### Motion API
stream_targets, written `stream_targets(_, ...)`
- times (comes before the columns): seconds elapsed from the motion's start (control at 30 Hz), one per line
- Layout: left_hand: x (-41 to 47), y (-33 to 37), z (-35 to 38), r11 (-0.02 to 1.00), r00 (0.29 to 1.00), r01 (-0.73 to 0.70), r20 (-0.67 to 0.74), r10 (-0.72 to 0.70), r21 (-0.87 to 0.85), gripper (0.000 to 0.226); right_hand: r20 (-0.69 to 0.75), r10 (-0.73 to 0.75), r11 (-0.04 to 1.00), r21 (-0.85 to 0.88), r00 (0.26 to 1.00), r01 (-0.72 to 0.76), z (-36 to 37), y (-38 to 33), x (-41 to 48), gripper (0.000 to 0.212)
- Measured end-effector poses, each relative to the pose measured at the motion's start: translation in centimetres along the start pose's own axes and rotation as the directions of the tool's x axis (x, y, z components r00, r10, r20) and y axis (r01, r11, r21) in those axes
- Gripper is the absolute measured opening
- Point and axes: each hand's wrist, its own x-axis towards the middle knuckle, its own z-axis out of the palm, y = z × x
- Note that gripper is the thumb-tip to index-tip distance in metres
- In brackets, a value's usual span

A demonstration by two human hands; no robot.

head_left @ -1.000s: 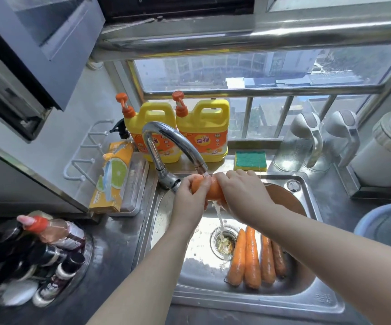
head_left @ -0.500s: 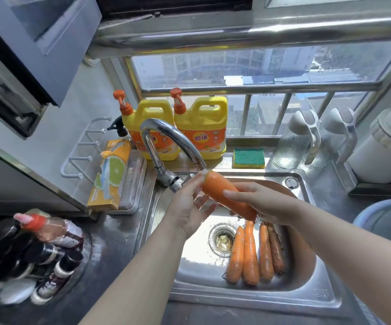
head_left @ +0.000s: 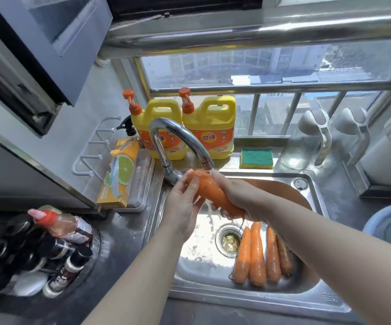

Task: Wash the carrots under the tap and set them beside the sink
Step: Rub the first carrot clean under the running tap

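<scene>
Four carrots (head_left: 257,252) lie side by side on the floor of the sink (head_left: 307,299), just right of the drain (head_left: 228,238). We hold a fifth carrot (head_left: 215,195) slantwise under the tap (head_left: 182,137). Our left hand (head_left: 180,207) cups its thick end with the thumb laid across it, right at the spout. Our right hand (head_left: 241,198) is wrapped round the narrow half, lower and nearer to us. Water strikes the thick end and runs down between our hands into the basin.

The grip is our first worry. The skin is wet and smooth, and if we rub while either hand loosens, we judge the fifth carrot could shoot out and drop onto the four carrots or the drain, needing another rinse.

Splash is the second. With the thick end so close to the spout, the stream may deflect over the rim onto the table (head_left: 124,231) at our left.

Third, only the upper part sits in the stream, so the tip inside our right hand may stay dirty unless we turn it.

Last, nothing lies beside the sink yet. The steel strip there is narrow, with bottles (head_left: 49,242) close by, so a round wet carrot could roll.
</scene>
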Motion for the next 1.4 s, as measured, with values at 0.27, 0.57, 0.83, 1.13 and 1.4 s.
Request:
stream_targets(0.27,-0.3,-1.3,-1.2,0.921,0.966,-0.127,0.256,0.032,0.367,0.072,0.143,0.193,0.949,0.224,0.971,-0.222,-1.4,0.8,-1.5,0.062)
stream_targets(0.57,0.2,-2.3,3.2,0.999,0.998,-0.049,-0.047,0.049,-0.013,0.022,-0.050,0.068,0.994,0.087,0.996,-0.064,-1.6,1.2,-2.3,0.067)
stream_targets(0.83,1.1,-1.2,3.5,0.958,0.965,0.219,-0.107,-0.241,-0.185,0.036,-0.165,-0.286,0.844,-0.509,0.944,0.167,-0.9,1.5,-2.1,0.060)
stream_targets(1.13,0.8,-2.7,0.5,0.958,0.993,-0.055,0.117,0.023,0.280,0.042,-0.107,-0.276,0.726,-0.674,0.955,0.135,-0.9,1.5,-2.0,0.053)
stream_targets(1.4,1.8,-1.6,2.8,0.986,0.992,0.031,-0.127,-0.010,0.164,0.033,-0.084,-0.278,0.646,-0.753,0.957,0.122,-0.1,0.9,-2.0,0.051)
